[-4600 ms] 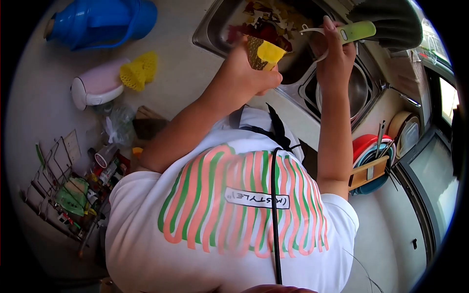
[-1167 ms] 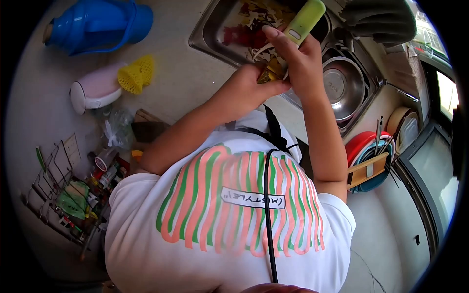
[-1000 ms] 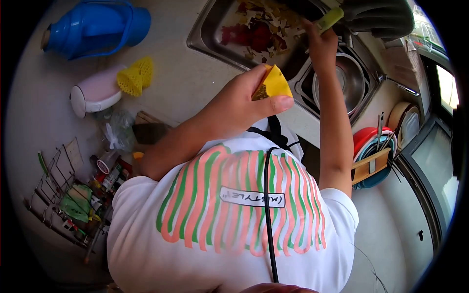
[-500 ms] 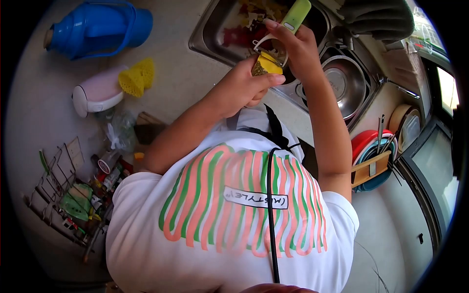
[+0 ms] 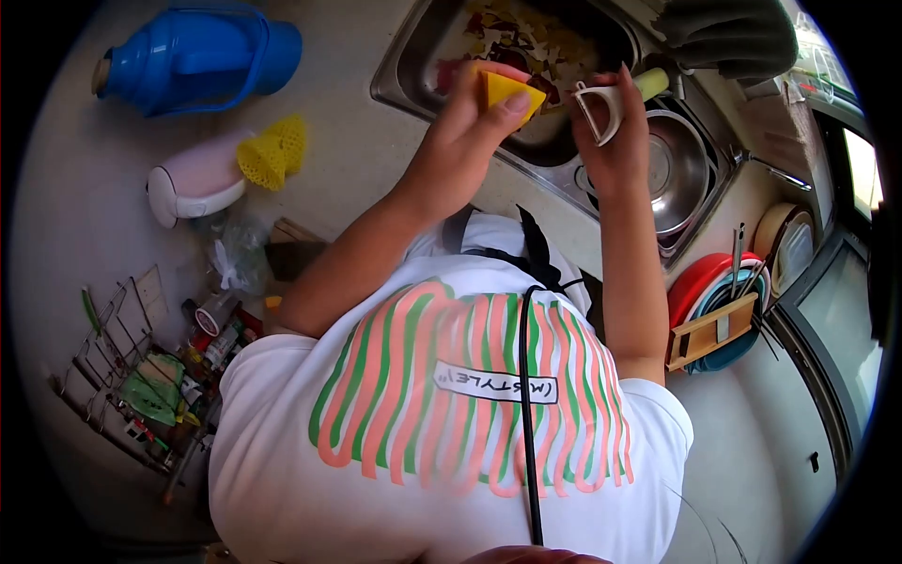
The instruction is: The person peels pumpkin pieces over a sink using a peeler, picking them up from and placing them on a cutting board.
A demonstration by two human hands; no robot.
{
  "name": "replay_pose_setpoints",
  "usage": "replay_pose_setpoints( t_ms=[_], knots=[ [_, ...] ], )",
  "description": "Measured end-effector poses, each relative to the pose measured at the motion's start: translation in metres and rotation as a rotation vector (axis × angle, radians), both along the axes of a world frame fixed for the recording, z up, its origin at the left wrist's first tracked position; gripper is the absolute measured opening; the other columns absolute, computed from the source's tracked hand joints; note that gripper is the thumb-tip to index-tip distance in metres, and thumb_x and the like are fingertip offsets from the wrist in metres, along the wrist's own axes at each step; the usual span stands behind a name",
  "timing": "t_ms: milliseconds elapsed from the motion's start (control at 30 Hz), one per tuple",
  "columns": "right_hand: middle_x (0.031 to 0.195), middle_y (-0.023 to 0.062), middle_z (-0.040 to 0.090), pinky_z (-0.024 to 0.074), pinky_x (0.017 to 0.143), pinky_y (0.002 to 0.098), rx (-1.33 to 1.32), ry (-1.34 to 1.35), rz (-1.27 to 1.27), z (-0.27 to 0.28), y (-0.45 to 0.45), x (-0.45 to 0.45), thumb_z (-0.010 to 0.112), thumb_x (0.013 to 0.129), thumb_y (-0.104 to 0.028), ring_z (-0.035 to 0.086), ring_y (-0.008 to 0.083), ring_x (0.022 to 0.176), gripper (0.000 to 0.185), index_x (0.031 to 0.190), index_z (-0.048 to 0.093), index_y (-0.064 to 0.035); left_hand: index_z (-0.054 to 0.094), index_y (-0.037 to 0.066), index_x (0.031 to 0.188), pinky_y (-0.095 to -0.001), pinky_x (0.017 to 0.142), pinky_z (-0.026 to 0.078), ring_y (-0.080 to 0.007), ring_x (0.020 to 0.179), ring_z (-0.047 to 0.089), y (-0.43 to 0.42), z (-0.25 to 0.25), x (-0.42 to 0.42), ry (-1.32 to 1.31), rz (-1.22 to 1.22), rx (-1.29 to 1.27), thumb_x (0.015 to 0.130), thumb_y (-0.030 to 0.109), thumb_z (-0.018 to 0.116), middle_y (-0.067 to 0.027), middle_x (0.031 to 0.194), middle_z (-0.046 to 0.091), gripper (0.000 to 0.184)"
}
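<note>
Yellow wedge (image 5: 503, 88), above the near side of the sink (image 5: 404, 70), gripped between thumb and fingers of the left hand (image 5: 465, 132). It is probably light and firm, slippery when cut, best held by its broad left side. One corner points right; its long axis is hidden. Right hand (image 5: 615, 155): fingers closed on a peeler (image 5: 614, 115), apart from the wedge.
</note>
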State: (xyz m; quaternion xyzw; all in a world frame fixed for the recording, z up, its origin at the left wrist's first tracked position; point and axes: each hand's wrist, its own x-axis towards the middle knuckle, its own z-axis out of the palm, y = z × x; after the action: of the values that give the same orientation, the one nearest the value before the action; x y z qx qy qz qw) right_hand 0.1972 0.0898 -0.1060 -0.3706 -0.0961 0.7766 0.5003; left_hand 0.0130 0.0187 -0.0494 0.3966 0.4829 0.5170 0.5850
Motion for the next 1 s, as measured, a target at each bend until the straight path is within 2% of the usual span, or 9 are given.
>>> replay_pose_setpoints(
  t_ms=[133,267,400,667,700,833,867,900,1000],
  knots=[
    [0.117,0.0126,0.062,0.0385,0.105,0.0423,-0.121,0.481,-0.017,0.011,-0.030,-0.028,0.040,0.100,-0.048,0.053,0.0293,0.119,0.048,0.100,0.064,-0.0062,0.047,0.005,0.123,-0.0260,0.095,0.042,-0.0127,0.111,0.052,0.001,0.007,0.009,-0.049,-0.032,0.060,0.097,0.020,0.057,-0.0069,0.119,0.055,0.031],
    [0.133,0.0136,0.054,0.0328,0.110,0.0422,-0.229,0.529,-0.080,0.035,-0.047,-0.049,0.029,0.101,-0.050,0.044,0.0291,0.129,0.056,0.115,0.059,-0.0050,0.046,0.003,0.121,-0.0283,0.095,0.044,-0.0143,0.110,0.054,0.000,0.005,0.023,-0.099,0.090,0.118,0.093,0.014,0.063,-0.0090,0.121,0.056,0.035],
    [0.142,0.0175,0.045,0.0271,0.115,0.0426,-0.047,0.559,-0.187,0.047,-0.043,-0.042,0.030,0.102,-0.045,0.035,0.0317,0.138,0.056,0.122,0.055,0.0012,0.042,0.003,0.125,-0.0297,0.092,0.047,-0.0157,0.108,0.055,-0.008,-0.001,0.026,0.004,0.113,0.106,0.089,0.008,0.066,-0.0110,0.119,0.055,0.043],
    [0.109,0.0190,0.065,0.0410,0.104,0.0427,0.029,0.246,0.015,0.065,-0.029,-0.029,0.030,0.102,-0.048,0.056,0.0342,0.116,0.055,0.099,0.059,-0.0008,0.041,-0.002,0.125,-0.0286,0.079,0.055,-0.0163,0.094,0.061,-0.011,0.006,0.016,0.312,-0.373,-0.253,0.079,0.000,0.067,-0.0131,0.116,0.052,0.053],
    [0.108,0.0193,0.065,0.0420,0.103,0.0427,0.044,0.279,0.055,0.065,-0.030,-0.030,0.030,0.102,-0.048,0.057,0.0342,0.115,0.055,0.098,0.059,-0.0011,0.045,-0.003,0.119,-0.0265,0.065,0.056,-0.0143,0.076,0.063,-0.009,0.004,0.020,0.252,-0.294,-0.156,0.076,0.000,0.066,-0.0116,0.101,0.059,0.048],
    [0.100,0.0181,0.065,0.0484,0.093,0.0423,0.093,0.280,0.103,0.070,-0.025,-0.033,0.038,0.100,-0.047,0.061,0.0343,0.107,0.050,0.092,0.059,-0.0028,0.051,0.001,0.104,-0.0251,0.041,0.044,-0.0124,0.045,0.056,-0.002,0.015,0.017,0.068,-0.325,-0.409,0.076,0.005,0.071,-0.0059,0.070,0.061,0.035],
    [0.099,0.0175,0.065,0.0494,0.091,0.0420,0.108,0.310,0.114,0.070,-0.022,-0.030,0.039,0.100,-0.048,0.061,0.0342,0.105,0.049,0.091,0.059,-0.0030,0.051,0.002,0.103,-0.0246,0.041,0.043,-0.0113,0.045,0.055,-0.002,0.018,0.015,0.047,-0.323,-0.411,0.077,0.007,0.072,-0.0051,0.069,0.061,0.034],
    [0.091,0.0115,0.059,0.0421,0.102,0.0428,0.099,0.253,0.121,0.071,-0.019,-0.025,0.044,0.099,-0.042,0.060,0.0320,0.105,0.043,0.089,0.058,-0.0030,0.052,0.002,0.101,-0.0240,0.041,0.043,-0.0102,0.045,0.054,-0.001,0.023,0.013,0.027,-0.322,-0.411,0.078,0.009,0.073,-0.0043,0.068,0.060,0.032],
    [0.091,0.0069,0.058,0.0467,0.089,0.0348,0.249,-0.143,0.093,0.060,-0.008,-0.014,0.048,0.098,-0.038,0.061,0.0203,0.095,0.037,0.086,0.058,-0.0054,0.056,0.002,0.095,-0.0207,0.038,0.033,-0.0057,0.043,0.045,-0.002,0.028,0.010,-0.032,-0.324,-0.417,0.079,0.010,0.076,-0.0010,0.066,0.056,0.027]
  ],
)
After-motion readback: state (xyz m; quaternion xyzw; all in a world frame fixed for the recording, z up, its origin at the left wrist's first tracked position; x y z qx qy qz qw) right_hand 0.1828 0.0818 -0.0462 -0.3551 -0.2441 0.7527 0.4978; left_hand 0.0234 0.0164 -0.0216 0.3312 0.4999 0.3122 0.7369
